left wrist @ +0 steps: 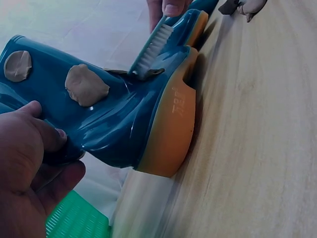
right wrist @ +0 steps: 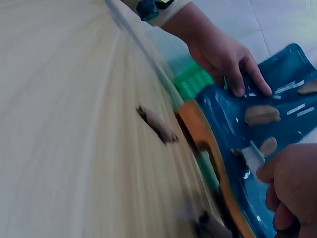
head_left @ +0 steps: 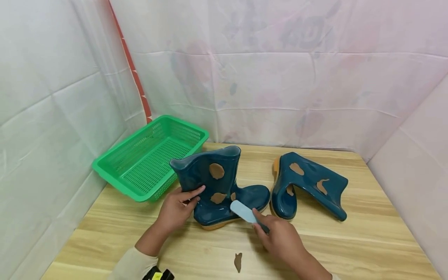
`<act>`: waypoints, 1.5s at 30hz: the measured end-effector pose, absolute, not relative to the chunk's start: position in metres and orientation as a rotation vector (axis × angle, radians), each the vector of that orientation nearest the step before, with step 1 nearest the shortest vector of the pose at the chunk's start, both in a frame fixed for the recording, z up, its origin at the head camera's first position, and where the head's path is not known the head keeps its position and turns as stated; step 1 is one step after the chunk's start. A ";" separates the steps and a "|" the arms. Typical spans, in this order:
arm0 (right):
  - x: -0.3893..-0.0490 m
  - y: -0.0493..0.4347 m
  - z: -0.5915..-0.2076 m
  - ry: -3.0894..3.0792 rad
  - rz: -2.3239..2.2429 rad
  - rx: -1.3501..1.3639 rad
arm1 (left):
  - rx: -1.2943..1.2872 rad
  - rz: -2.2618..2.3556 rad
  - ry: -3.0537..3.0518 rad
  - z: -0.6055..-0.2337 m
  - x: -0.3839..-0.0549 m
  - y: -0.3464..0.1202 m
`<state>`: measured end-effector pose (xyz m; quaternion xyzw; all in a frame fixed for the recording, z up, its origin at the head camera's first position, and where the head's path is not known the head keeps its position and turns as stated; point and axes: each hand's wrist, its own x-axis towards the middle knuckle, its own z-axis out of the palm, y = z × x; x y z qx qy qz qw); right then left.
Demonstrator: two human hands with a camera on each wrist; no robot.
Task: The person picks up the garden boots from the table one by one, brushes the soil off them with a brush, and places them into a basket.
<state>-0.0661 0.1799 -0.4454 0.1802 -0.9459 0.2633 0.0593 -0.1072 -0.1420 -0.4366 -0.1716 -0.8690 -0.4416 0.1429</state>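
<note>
An upright dark blue rubber boot (head_left: 225,186) with a yellow-orange sole stands mid-table. Brown mud-like patches (left wrist: 85,85) stick to its shaft and ankle. My left hand (head_left: 176,208) grips the back of the boot above the heel, thumb and fingers on either side of the rubber. A brush (head_left: 243,212) with a pale blue back and white bristles is held by its handle in my right hand (head_left: 281,237). In the left wrist view, the bristles (left wrist: 152,49) meet the boot's instep beside a dark smear. My right fingers partly hide the handle.
A second blue boot (head_left: 311,177) lies on its side at the right, also with brown patches. A green perforated basket (head_left: 120,155) stands at the back left. One loose brown piece (head_left: 238,262) lies on the wooden table near the front. White cloth walls (head_left: 266,77) enclose the table.
</note>
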 end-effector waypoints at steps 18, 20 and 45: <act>-0.057 0.165 -0.447 -2.823 0.775 0.746 | -0.571 -1.269 -2.444 -0.432 -0.107 -0.136; -0.055 0.160 -0.446 -2.825 0.772 0.832 | -0.558 -1.267 -2.457 -0.432 -0.108 -0.136; -0.071 0.193 -0.446 -2.714 0.759 0.461 | -0.467 -1.376 -2.544 -0.431 -0.108 -0.142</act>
